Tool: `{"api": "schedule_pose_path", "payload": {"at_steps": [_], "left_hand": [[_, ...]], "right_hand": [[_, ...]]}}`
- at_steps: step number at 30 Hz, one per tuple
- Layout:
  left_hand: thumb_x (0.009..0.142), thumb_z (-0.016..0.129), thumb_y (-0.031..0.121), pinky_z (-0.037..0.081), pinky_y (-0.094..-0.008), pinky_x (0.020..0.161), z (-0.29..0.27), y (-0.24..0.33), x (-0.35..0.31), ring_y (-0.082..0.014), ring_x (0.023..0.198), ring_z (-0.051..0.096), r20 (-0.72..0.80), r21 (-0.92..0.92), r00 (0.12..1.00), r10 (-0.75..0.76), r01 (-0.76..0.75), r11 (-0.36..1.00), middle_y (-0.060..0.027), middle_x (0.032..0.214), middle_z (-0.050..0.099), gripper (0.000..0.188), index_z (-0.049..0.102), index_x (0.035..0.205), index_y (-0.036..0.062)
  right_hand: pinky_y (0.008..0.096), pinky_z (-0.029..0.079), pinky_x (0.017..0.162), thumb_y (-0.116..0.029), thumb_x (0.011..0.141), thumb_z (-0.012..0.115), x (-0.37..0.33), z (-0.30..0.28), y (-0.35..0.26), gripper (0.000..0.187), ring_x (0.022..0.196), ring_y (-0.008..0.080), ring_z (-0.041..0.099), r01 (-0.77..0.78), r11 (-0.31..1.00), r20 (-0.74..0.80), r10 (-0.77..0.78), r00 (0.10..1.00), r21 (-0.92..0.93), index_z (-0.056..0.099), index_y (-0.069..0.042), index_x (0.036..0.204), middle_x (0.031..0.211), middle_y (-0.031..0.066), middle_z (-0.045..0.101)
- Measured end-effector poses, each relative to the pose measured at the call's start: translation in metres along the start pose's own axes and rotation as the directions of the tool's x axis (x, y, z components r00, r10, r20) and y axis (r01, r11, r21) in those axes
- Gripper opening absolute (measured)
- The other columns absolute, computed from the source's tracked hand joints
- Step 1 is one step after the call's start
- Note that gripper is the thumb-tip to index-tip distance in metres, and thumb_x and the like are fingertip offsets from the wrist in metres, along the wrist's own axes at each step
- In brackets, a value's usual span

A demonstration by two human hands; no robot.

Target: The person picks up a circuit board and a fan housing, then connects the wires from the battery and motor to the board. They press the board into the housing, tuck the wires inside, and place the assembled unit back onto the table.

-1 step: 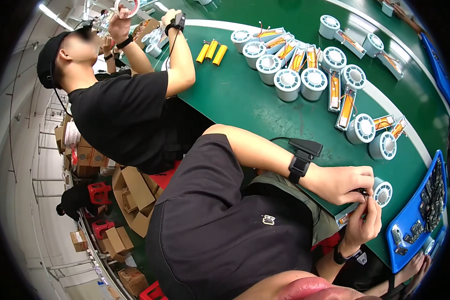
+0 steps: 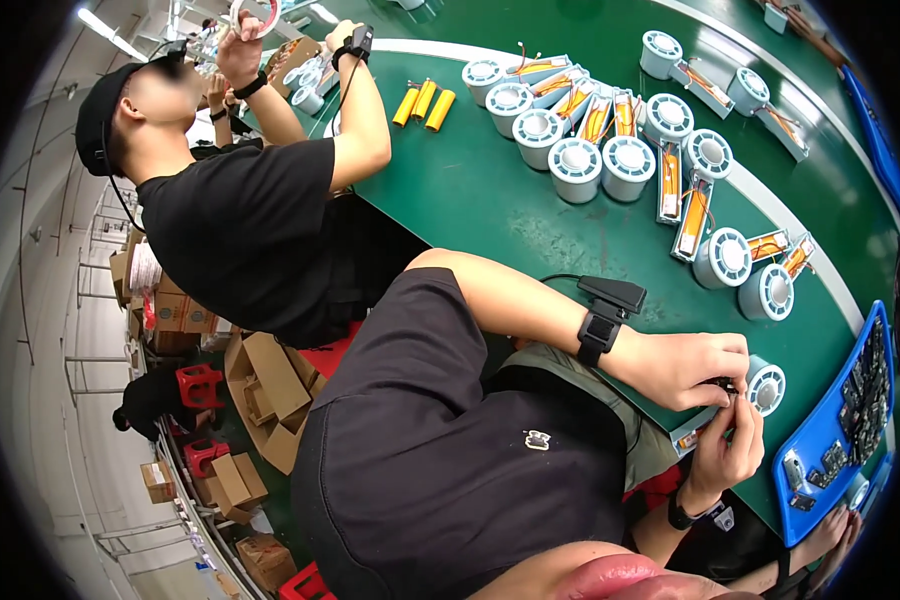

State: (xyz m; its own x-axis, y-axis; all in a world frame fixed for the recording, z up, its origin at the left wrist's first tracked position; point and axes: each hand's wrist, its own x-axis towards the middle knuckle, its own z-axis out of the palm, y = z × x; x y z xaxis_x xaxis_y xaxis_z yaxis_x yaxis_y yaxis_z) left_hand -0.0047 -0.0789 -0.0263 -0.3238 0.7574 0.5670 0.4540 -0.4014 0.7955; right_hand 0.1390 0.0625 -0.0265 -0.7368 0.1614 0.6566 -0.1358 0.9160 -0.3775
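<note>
My left hand (image 2: 682,368) reaches in over the table edge, its fingers pinched on a small black part (image 2: 727,386). Just below it, my right hand (image 2: 730,448) pinches at the same part, fingertips almost touching those of the left. The part is mostly covered by the fingers, so its exact kind cannot be made out. Close beside both hands stands a light-blue motor-like cylinder (image 2: 767,388) with a slotted round top. Its pale housing arm (image 2: 688,436), with a bit of orange inside, shows under my hands.
Several similar cylinder units (image 2: 575,165) with orange-filled housings stand across the green table (image 2: 450,200). A blue tray (image 2: 792,500) of small black circuit boards lies at right. Yellow cylindrical battery packs (image 2: 423,102) lie farther off. A co-worker (image 2: 240,230) sits at left; cardboard boxes (image 2: 275,375) stand behind.
</note>
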Motion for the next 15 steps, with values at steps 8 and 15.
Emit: {"api": "schedule_pose_path", "payload": {"at_steps": [8, 15], "left_hand": [[0.095, 0.066, 0.006, 0.052, -0.0303, 0.069, -0.005, 0.010, -0.001, -0.0207, 0.089, 0.062, 0.256, -0.204, 0.922, -0.291, 0.346, 0.916, -0.0132, 0.105, 0.054, 0.014, 0.060, 0.106, -0.0001], [0.095, 0.060, -0.004, 0.053, -0.0265, 0.072, -0.011, 0.007, 0.004, -0.0157, 0.089, 0.062, 0.287, -0.276, 0.917, -0.277, 0.356, 0.892, -0.0102, 0.112, 0.054, 0.016, 0.062, 0.111, -0.0005]], "right_hand": [[0.0314, 0.052, 0.061, 0.007, 0.084, 0.076, -0.009, -0.007, 0.000, 0.016, 0.070, 0.0243, 0.068, -0.202, 0.950, -0.068, 0.224, 0.972, 0.237, 0.064, 0.002, 0.093, 0.089, 0.0157, 0.073], [0.0337, 0.052, 0.056, 0.006, 0.079, 0.078, 0.014, -0.009, -0.008, 0.021, 0.065, 0.0283, 0.068, -0.129, 0.950, 0.001, 0.135, 0.991, 0.283, 0.063, -0.001, 0.091, 0.086, 0.0144, 0.073]]}}
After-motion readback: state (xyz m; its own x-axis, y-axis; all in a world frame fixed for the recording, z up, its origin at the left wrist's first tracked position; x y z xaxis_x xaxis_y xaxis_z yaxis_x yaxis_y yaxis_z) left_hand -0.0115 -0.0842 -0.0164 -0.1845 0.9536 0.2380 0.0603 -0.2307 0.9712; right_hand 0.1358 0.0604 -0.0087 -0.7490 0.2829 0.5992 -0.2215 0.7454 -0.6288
